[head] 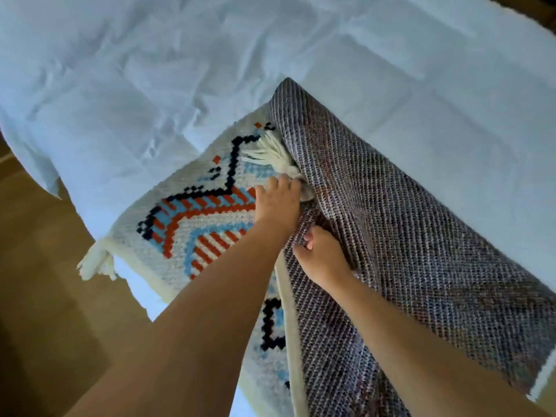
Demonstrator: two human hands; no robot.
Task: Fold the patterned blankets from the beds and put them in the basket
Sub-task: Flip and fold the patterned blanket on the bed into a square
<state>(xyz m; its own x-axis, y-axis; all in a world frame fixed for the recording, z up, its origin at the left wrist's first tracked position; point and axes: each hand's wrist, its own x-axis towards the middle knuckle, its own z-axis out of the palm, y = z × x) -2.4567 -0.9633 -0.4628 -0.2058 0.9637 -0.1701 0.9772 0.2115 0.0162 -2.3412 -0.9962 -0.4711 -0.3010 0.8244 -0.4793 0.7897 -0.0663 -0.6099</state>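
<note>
A patterned blanket [192,224] lies on the bed, cream with orange, light-blue and black zigzags. Its right part is folded over, showing the greyish-purple woven underside [406,236]. My left hand [278,203] reaches to the folded corner and grips it at a cream tassel [270,152]. My right hand [322,257] pinches the cream edge of the folded layer just below. Another tassel [96,263] hangs off the bed's corner at the left. No basket is in view.
The bed [150,70] is covered with a wrinkled white sheet that fills the upper view. Brown wooden floor [39,296] shows at the lower left, beside the bed's edge.
</note>
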